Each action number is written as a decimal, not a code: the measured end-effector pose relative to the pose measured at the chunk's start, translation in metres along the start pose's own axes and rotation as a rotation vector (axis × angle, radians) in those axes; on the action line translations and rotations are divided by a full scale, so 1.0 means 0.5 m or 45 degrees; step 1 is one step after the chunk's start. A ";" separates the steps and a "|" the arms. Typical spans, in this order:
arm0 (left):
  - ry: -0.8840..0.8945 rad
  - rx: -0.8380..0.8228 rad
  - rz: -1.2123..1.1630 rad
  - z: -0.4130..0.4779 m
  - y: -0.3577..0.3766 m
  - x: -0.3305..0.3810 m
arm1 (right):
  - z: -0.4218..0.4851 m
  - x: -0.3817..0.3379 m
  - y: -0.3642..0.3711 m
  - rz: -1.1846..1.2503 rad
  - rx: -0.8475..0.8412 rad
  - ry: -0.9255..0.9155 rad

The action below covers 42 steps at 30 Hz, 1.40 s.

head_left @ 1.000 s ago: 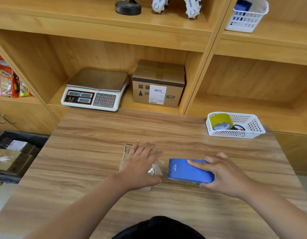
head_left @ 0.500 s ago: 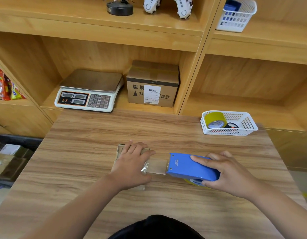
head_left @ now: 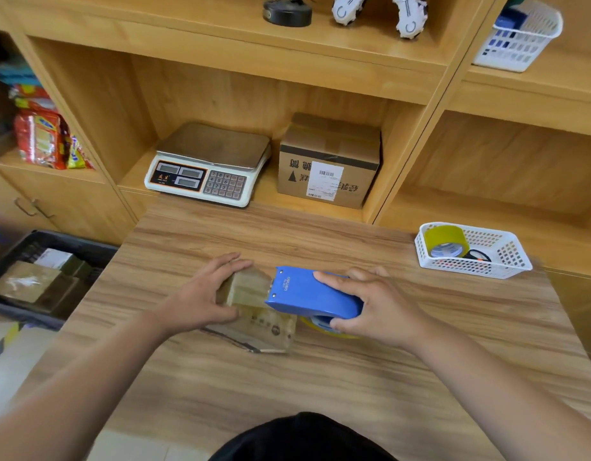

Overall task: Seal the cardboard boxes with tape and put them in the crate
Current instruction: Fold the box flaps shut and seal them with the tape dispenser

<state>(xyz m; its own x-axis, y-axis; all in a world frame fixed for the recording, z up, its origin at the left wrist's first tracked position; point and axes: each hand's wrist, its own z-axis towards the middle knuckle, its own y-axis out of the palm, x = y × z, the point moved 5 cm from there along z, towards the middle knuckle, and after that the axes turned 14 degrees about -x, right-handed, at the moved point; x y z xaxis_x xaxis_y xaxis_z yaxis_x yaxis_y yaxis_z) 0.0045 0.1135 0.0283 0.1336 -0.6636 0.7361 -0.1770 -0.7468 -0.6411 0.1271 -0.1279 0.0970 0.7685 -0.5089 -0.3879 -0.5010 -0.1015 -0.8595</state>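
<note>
Gripping the blue tape dispenser (head_left: 312, 296) from its right end, the right hand (head_left: 375, 307) lays its index finger straight along the dispenser's top. Its thumb curls under the near side, beside the loaded tape roll (head_left: 320, 324). The dispenser's front edge rests on top of the small cardboard box (head_left: 257, 314). This box sits near the middle of the worktop (head_left: 221, 387), turned at an angle to the worktop's edge. The left hand (head_left: 204, 294) clasps the box's left end, with its fingers bent over the far side and its thumb pressed to the near side. Both forearms reach in from the lower corners and converge on the box. Whether the box lies flat or is tipped cannot be told. Left of the worktop and lower down, a black crate (head_left: 59, 239) holds several taped packages (head_left: 24, 282). On the shelf behind, a weighing scale (head_left: 209, 164) and a larger labelled carton (head_left: 327, 161) stand side by side. A white basket (head_left: 508, 261) at the worktop's far right corner contains a spare yellow tape roll (head_left: 445, 239).
</note>
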 end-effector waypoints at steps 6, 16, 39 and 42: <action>-0.071 0.002 -0.149 -0.030 -0.030 -0.039 | 0.066 -0.052 0.001 0.025 -0.067 -0.009; -0.176 -0.112 -0.210 -0.009 -0.013 -0.082 | 0.098 -0.032 0.042 0.276 -0.054 0.023; -0.073 -0.440 0.458 0.097 0.069 -0.063 | 0.048 -0.001 0.062 -0.100 -0.123 0.079; -0.061 -0.451 0.445 0.100 0.078 -0.060 | 0.034 0.007 0.068 -0.120 -0.150 0.080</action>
<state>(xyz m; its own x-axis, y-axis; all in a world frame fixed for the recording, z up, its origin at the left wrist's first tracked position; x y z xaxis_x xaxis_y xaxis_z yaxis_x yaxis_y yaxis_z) 0.0425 0.1023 -0.0297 0.0503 -0.8789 0.4744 -0.5385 -0.4239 -0.7282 0.1195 -0.1189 0.0605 0.7896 -0.5444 -0.2830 -0.4740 -0.2485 -0.8447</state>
